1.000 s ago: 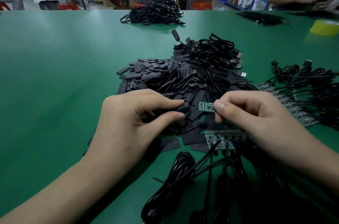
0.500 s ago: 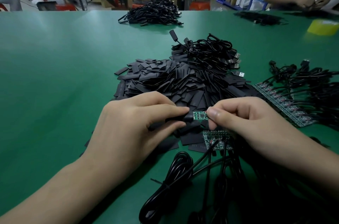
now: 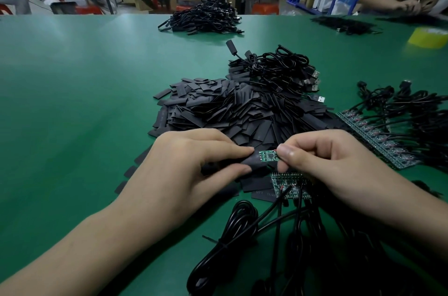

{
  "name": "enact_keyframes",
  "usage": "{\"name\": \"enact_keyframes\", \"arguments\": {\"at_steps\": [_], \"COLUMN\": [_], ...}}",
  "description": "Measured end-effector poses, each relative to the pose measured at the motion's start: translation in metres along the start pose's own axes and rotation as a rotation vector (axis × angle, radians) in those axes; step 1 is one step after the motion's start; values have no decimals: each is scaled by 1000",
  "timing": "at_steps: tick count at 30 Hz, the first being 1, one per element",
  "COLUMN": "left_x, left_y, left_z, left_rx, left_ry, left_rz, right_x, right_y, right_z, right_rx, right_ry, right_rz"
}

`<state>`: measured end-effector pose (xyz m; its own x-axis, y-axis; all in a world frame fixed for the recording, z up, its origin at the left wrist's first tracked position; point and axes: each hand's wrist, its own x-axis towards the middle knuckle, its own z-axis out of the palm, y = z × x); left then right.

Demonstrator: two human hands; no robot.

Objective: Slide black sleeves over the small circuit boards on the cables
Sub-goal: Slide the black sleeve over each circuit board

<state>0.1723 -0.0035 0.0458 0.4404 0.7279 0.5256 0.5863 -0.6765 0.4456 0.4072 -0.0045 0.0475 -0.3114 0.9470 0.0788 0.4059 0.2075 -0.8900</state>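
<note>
On my feed the left hand (image 3: 194, 167) sits over the near middle of the green worktop (image 3: 72, 101). Its fingers (image 3: 230, 150) and thumb are pressed together on a flat black tube sleeve (image 3: 253, 162), pinching it. The sleeve's open end meets the left tip of a small green circuit board (image 3: 268, 155); I cannot tell whether the tip is inside. The right hand (image 3: 327, 164) holds the board's other end, its fingers (image 3: 287, 153) curled and pinching it against the thumb.

Both hands hang over the near fringe of a big heap of loose black sleeves (image 3: 225, 106) in the middle of the worktop. Below the held board, towards the near edge, a short row of green circuit boards (image 3: 288, 185) lies flat. Black cables (image 3: 242, 220) run from it to the near edge. A tangle of black USB cables (image 3: 278, 70) touches the heap's far side.

Towards the right edge lies a longer row of green boards (image 3: 378, 140), wired to more black leads (image 3: 412, 111). A yellow roll (image 3: 428, 36) sits near the far right corner.
</note>
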Motion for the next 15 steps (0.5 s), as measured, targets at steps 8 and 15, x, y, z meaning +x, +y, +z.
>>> {"name": "enact_keyframes", "arguments": {"at_steps": [8, 15], "left_x": [-4, -2], "left_y": [4, 1], "left_z": [2, 1], "left_rx": [51, 138], "left_ry": [49, 36], "left_rz": [-45, 95], "right_x": [-3, -3], "right_y": [-3, -2], "right_z": [4, 2], "right_rx": [-95, -52], "right_ry": [-24, -50], "right_rz": [-35, -9]}}
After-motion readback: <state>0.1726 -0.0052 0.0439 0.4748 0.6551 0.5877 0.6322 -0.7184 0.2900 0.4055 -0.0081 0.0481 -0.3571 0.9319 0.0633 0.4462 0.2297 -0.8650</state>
